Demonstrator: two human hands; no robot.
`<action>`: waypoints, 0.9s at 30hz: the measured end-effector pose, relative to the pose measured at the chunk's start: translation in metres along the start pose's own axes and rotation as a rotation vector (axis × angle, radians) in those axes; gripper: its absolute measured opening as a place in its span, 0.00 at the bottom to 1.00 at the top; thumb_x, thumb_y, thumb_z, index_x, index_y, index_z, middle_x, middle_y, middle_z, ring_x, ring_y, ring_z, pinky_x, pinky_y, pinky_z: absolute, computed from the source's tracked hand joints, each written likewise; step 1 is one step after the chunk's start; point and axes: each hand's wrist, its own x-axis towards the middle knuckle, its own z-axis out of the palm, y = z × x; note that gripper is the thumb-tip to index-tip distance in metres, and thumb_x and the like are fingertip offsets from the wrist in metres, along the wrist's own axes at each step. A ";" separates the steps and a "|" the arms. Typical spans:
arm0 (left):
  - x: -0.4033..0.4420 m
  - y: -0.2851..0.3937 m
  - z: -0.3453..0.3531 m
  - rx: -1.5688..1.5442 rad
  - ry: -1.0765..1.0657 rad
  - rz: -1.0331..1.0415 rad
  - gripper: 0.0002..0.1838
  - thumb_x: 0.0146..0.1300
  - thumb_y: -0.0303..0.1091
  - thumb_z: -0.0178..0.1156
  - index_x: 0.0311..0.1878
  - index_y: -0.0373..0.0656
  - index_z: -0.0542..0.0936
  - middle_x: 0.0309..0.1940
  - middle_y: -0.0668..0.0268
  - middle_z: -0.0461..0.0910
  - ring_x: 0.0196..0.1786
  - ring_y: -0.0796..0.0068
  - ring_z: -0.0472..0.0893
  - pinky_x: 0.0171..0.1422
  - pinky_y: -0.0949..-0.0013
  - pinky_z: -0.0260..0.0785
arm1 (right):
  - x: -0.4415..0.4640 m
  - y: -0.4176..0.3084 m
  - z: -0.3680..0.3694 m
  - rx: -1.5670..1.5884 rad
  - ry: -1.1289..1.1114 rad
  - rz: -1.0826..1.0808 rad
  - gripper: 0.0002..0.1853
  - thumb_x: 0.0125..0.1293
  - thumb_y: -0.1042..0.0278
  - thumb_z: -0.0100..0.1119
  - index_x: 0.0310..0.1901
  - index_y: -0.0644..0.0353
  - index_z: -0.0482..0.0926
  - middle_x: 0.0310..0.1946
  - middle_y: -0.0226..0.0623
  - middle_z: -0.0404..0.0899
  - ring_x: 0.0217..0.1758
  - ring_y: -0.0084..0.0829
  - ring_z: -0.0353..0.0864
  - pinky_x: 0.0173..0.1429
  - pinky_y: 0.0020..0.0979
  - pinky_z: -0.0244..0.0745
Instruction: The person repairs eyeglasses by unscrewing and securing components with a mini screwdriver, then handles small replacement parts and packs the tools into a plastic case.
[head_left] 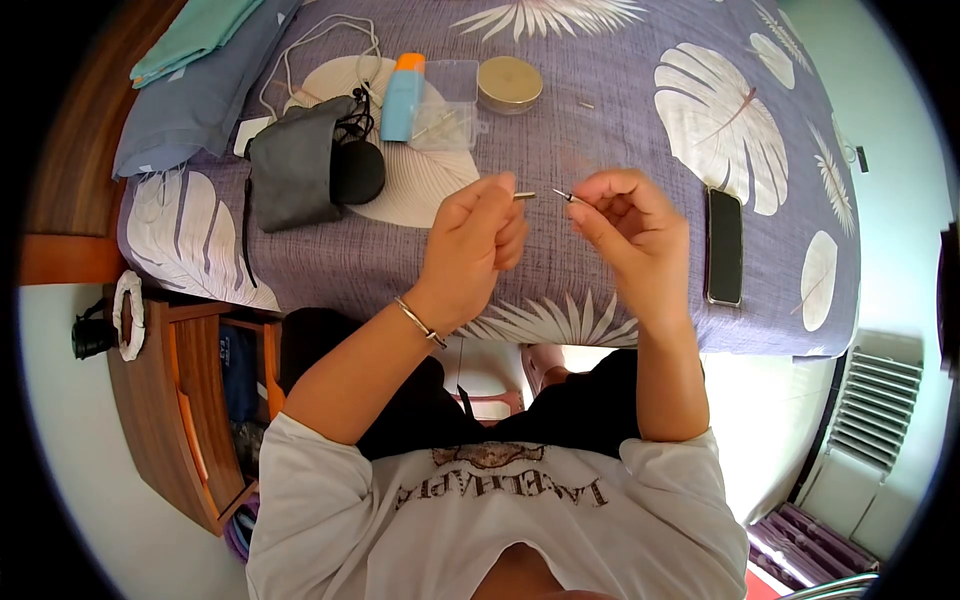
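Note:
My left hand, with a bracelet on its wrist, is closed in a pinch on a short, thin metallic tube that points to the right. Across a small gap, my right hand pinches a slim piece with a dark and silver pointed tip, aimed left toward the tube. The two pieces do not touch. Their rear ends are hidden in my fingers, and their exact kind is too small to tell. Both hands are above the patterned bedspread.
On the bed are a grey pouch, a blue bottle with orange cap, a clear plastic case, a round gold tin, a tiny rod and a phone. Folded clothes lie at the left.

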 end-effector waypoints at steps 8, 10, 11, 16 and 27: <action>0.000 -0.003 -0.001 0.030 -0.045 0.001 0.16 0.64 0.38 0.42 0.19 0.46 0.58 0.12 0.76 0.51 0.14 0.87 0.49 0.16 0.80 0.42 | 0.004 -0.003 -0.002 -0.155 -0.016 -0.147 0.06 0.47 0.82 0.59 0.29 0.63 0.77 0.27 0.33 0.75 0.29 0.21 0.72 0.33 0.20 0.68; 0.000 -0.005 -0.002 0.045 -0.053 0.007 0.16 0.63 0.38 0.42 0.19 0.46 0.58 0.12 0.76 0.51 0.14 0.87 0.49 0.16 0.80 0.42 | 0.004 -0.002 -0.002 -0.162 -0.015 -0.159 0.07 0.47 0.82 0.59 0.29 0.63 0.77 0.27 0.33 0.75 0.28 0.21 0.72 0.32 0.20 0.68; 0.000 -0.006 -0.002 0.060 -0.061 0.015 0.16 0.63 0.38 0.43 0.20 0.46 0.59 0.12 0.76 0.51 0.14 0.87 0.49 0.16 0.80 0.42 | 0.005 -0.001 -0.003 -0.168 -0.015 -0.172 0.07 0.46 0.82 0.59 0.30 0.62 0.77 0.26 0.33 0.75 0.28 0.22 0.72 0.32 0.20 0.68; -0.001 -0.006 0.001 0.081 -0.065 0.009 0.16 0.64 0.38 0.43 0.20 0.45 0.59 0.12 0.76 0.51 0.14 0.87 0.49 0.16 0.80 0.42 | 0.005 -0.002 -0.002 -0.180 -0.048 -0.181 0.06 0.46 0.81 0.59 0.29 0.63 0.77 0.26 0.33 0.75 0.28 0.21 0.73 0.30 0.20 0.68; -0.002 -0.009 0.001 0.272 -0.079 0.098 0.15 0.64 0.35 0.43 0.20 0.43 0.61 0.12 0.78 0.54 0.15 0.90 0.52 0.17 0.82 0.46 | 0.000 -0.002 0.003 -0.233 -0.020 0.068 0.06 0.52 0.72 0.58 0.23 0.65 0.76 0.14 0.32 0.72 0.16 0.19 0.68 0.21 0.20 0.62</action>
